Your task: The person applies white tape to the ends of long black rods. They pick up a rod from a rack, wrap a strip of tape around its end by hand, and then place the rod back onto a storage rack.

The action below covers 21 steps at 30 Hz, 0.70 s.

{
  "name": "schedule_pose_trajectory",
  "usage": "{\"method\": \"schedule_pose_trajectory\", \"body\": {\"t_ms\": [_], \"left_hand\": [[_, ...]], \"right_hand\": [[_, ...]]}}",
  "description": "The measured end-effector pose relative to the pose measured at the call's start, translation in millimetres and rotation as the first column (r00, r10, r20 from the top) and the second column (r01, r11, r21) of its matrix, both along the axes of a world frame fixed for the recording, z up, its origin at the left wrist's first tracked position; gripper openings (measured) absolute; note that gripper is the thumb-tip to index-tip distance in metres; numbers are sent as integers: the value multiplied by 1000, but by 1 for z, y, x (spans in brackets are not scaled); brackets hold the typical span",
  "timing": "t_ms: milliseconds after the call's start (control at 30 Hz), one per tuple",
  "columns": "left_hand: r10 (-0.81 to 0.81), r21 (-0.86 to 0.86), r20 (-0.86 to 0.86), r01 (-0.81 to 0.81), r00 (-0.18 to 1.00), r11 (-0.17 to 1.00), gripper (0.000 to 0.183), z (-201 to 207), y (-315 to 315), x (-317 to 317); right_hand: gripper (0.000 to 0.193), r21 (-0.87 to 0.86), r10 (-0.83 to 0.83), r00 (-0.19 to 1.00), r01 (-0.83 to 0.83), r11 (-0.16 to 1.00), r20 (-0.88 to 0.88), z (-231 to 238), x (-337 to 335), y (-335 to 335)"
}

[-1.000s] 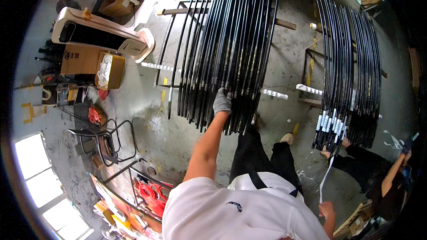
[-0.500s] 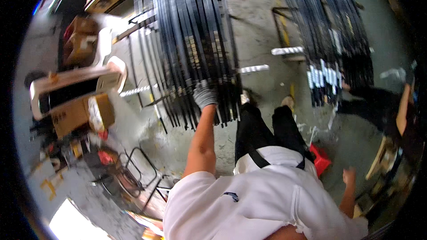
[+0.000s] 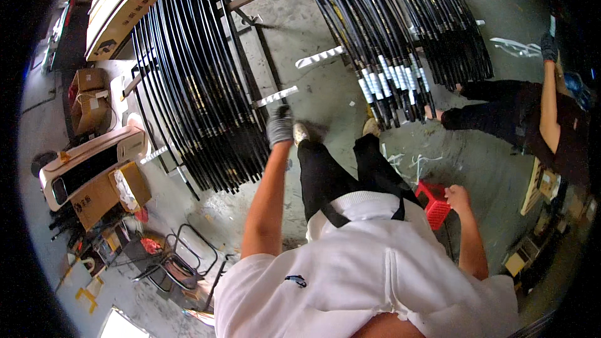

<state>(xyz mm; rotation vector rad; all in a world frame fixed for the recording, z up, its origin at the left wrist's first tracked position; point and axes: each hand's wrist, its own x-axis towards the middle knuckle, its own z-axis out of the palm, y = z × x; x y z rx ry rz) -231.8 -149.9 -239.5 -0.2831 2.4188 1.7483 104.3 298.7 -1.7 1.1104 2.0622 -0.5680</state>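
Note:
My left hand (image 3: 280,128), in a grey glove with dark fingertips, reaches forward beside the right edge of a row of long black rods (image 3: 206,97). Its fingers point away from me, with nothing visible in them. The rods lie side by side across a rack with a white-wrapped bar (image 3: 277,96) sticking out just beyond that hand. Bare and loosely bent, my right hand (image 3: 458,198) hangs at my right side. In the picture it overlaps the edge of a red plastic basket (image 3: 433,205); whether it touches the basket I cannot tell.
A second rack holds more black rods (image 3: 369,37), several with white-wrapped ends. Another person (image 3: 566,116) stands at the right, one gloved hand raised. On the left are cardboard boxes (image 3: 87,112), a pale, long panel-like object (image 3: 94,163) and a chair (image 3: 178,269).
My left hand has come off the rods to their right side. My right hand has risen beside the basket. The view has turned, bringing the racks leftward and the other person further in.

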Motion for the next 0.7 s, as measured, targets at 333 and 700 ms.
{"method": "schedule_pose_trajectory", "body": {"t_ms": [333, 700], "left_hand": [[-46, 289, 695, -220, 718, 932, 36, -38, 270, 68], [335, 153, 291, -389, 896, 908, 17, 12, 234, 73]], "right_hand": [[13, 80, 280, 945, -270, 959, -170, 28, -50, 102], [11, -55, 465, 817, -511, 858, -342, 11, -105, 96]]}}
